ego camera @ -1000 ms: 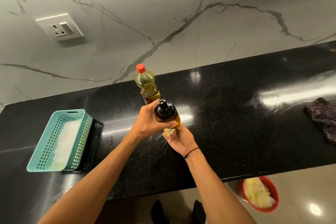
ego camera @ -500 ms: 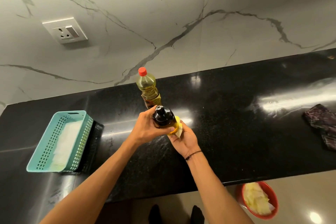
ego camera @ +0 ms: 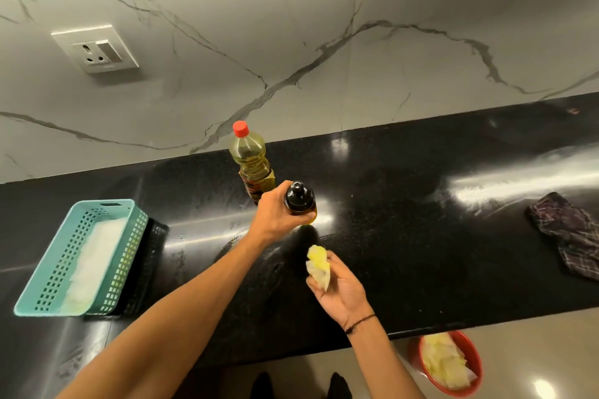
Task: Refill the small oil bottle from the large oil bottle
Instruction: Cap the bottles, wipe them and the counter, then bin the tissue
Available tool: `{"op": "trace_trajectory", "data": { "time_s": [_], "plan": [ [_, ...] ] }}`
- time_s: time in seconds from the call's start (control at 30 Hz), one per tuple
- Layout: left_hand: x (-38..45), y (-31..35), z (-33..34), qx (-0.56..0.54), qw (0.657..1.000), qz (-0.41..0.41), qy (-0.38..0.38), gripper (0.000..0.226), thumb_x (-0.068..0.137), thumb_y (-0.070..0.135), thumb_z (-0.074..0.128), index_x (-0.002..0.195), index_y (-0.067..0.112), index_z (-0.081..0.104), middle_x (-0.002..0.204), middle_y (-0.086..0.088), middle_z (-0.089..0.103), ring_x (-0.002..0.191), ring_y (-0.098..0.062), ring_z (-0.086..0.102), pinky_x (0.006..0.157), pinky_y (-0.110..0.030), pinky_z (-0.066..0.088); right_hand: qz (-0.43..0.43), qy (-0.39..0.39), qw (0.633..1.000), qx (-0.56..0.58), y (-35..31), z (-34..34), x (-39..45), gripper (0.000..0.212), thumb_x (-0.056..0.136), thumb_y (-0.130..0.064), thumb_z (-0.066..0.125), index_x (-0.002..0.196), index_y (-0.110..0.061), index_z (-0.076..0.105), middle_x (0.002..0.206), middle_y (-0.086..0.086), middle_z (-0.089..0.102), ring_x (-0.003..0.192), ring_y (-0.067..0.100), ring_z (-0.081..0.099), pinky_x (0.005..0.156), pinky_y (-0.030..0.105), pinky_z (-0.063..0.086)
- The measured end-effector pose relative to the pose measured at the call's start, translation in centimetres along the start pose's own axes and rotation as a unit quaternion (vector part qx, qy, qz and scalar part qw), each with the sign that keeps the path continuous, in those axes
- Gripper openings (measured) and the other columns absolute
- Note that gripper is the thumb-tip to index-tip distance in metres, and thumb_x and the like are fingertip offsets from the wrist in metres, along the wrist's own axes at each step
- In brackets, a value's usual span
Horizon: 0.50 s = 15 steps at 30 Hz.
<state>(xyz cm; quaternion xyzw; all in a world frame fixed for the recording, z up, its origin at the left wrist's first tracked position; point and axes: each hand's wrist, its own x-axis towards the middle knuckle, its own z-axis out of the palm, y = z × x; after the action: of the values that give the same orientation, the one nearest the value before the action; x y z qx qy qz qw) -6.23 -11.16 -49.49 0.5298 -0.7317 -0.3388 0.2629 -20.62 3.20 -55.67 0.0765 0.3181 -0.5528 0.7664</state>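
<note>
The large oil bottle (ego camera: 251, 162) stands upright at the back of the black counter (ego camera: 405, 236), red cap on, yellow oil inside. Just in front of it my left hand (ego camera: 275, 214) grips the small oil bottle (ego camera: 299, 201), which has a black top and yellow oil showing at its lower edge. My right hand (ego camera: 340, 288) is nearer to me, apart from the bottle, and holds a crumpled tissue (ego camera: 318, 264) stained yellow.
A teal plastic basket (ego camera: 42, 288) with white tissues stands at the left, a black basket beside it. A dark checked cloth (ego camera: 570, 230) lies at the right. A red bowl (ego camera: 473, 379) of used tissues sits on the floor below the counter edge.
My right hand has drawn back from the small bottle toward me, taking the tissue with it. My left hand still grips the bottle in about the same place.
</note>
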Motion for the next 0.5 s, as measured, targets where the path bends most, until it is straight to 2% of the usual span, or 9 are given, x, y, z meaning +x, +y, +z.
{"op": "trace_trajectory", "data": {
  "time_s": [0.1,0.17,0.2,0.37,0.5],
  "plan": [
    [2.1,-1.3,1.4,0.023,0.999,-0.024,-0.006,0.060,0.069,0.041,0.096,0.118,0.029,0.065,0.108,0.014,0.074,0.102,-0.005,0.070,0.095,-0.040,0.060,-0.040,0.028,0.998,-0.034,-1.9,-0.2,-0.2,0.012,0.090,-0.010,0.058,0.102,-0.009,0.062,0.083,0.010,0.060,0.064,0.014,0.053,0.054,0.024,0.040],
    [3.4,-1.9,2.0,0.030,0.999,-0.042,0.000,0.063,0.070,0.041,0.097,0.122,0.026,0.065,0.111,0.010,0.075,0.105,-0.008,0.070,0.098,-0.039,0.059,-0.060,0.043,0.996,-0.051,-3.0,0.0,-0.5,0.006,0.093,-0.008,0.056,0.094,-0.010,0.061,0.080,0.008,0.061,0.064,0.014,0.052,0.059,0.026,0.035],
    [4.0,-2.1,2.3,0.032,0.998,-0.049,0.004,0.064,0.070,0.040,0.097,0.123,0.025,0.064,0.114,0.008,0.075,0.108,-0.010,0.070,0.099,-0.037,0.058,-0.067,0.050,0.995,-0.057,-3.5,0.1,-0.6,0.011,0.097,-0.006,0.052,0.092,-0.011,0.060,0.080,0.008,0.063,0.064,0.013,0.053,0.061,0.027,0.034],
    [5.8,-2.5,3.4,0.044,0.996,-0.072,0.014,0.069,0.073,0.040,0.096,0.130,0.020,0.062,0.126,0.000,0.074,0.117,-0.016,0.069,0.099,-0.029,0.054,-0.080,0.067,0.991,-0.079,-4.6,0.4,-0.9,0.017,0.103,-0.004,0.048,0.095,-0.013,0.059,0.083,0.006,0.068,0.072,0.014,0.061,0.067,0.030,0.039],
    [6.2,-2.7,4.1,0.036,0.996,-0.085,0.016,0.066,0.073,0.041,0.096,0.125,0.022,0.062,0.125,0.001,0.074,0.117,-0.018,0.069,0.103,-0.034,0.055,-0.090,0.062,0.990,-0.092,-4.9,0.8,-0.9,0.016,0.103,-0.003,0.049,0.094,-0.012,0.060,0.084,0.006,0.065,0.069,0.012,0.060,0.062,0.026,0.041]
  ]
}}
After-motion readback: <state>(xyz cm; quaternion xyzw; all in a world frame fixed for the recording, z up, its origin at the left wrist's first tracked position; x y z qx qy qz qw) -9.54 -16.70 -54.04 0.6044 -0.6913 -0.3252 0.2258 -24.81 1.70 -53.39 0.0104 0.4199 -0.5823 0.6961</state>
